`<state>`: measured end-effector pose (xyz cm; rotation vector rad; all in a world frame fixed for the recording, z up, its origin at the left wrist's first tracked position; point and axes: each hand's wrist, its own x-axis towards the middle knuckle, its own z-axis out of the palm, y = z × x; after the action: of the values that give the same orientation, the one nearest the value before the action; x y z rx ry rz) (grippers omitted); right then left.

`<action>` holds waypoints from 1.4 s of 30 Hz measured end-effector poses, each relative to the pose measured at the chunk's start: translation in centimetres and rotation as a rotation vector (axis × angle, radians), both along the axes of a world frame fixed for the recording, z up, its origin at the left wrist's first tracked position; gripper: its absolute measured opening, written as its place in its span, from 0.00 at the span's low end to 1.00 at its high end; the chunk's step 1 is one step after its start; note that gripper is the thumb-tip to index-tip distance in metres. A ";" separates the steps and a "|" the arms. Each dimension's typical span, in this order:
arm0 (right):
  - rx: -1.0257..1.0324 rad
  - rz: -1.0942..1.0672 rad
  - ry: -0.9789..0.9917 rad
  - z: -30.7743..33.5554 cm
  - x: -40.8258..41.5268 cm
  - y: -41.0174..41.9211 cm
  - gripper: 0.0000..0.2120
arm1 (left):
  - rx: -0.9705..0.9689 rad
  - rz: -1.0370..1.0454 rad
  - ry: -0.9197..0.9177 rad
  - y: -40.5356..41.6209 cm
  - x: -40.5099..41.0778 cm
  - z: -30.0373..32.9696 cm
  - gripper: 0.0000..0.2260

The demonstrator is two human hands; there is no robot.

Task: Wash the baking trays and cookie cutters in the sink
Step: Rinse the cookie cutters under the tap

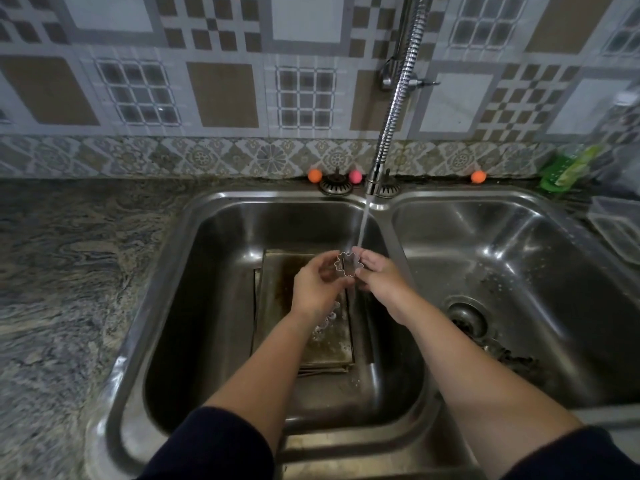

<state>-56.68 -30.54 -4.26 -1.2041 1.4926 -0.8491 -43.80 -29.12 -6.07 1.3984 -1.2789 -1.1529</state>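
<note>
1. Patterned tile wall, marbled grey countertop (pixel 69 271), double stainless steel sink (pixel 388 216).
2. Left hand (pixel 317 289) and right hand (pixel 379 275) both pinch a flower-shaped metal cookie cutter (pixel 348 265) — under water from the coiled chrome faucet (pixel 394 109).
3. Stained rectangular baking trays (pixel 329 344) stacked in left basin — below the hands.

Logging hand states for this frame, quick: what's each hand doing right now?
Left hand: fingers pinch the flower-shaped cookie cutter under the running water.
Right hand: fingers grip the same cutter from the other side.
</note>
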 end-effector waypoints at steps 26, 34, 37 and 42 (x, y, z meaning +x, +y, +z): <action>0.051 -0.112 0.659 0.3 -19.2 4.6 0.33 | 0.014 -0.369 -0.866 -0.1 -12.4 -0.3 0.34; 0.394 0.145 0.914 -3.7 -28.2 7.3 0.24 | -0.002 -0.259 -1.165 0.0 -13.9 -0.6 0.37; 0.440 0.188 0.966 -4.6 -29.5 7.3 0.20 | 0.013 -0.239 -1.190 0.1 -14.1 -0.5 0.37; 0.431 0.209 0.991 -4.9 -29.6 7.1 0.19 | 0.003 -0.212 -1.187 0.1 -14.2 -0.6 0.36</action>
<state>-86.29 -23.39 -9.15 -1.4766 2.1087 0.2986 -58.04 -29.04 -6.65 2.0752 -2.2466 -0.3487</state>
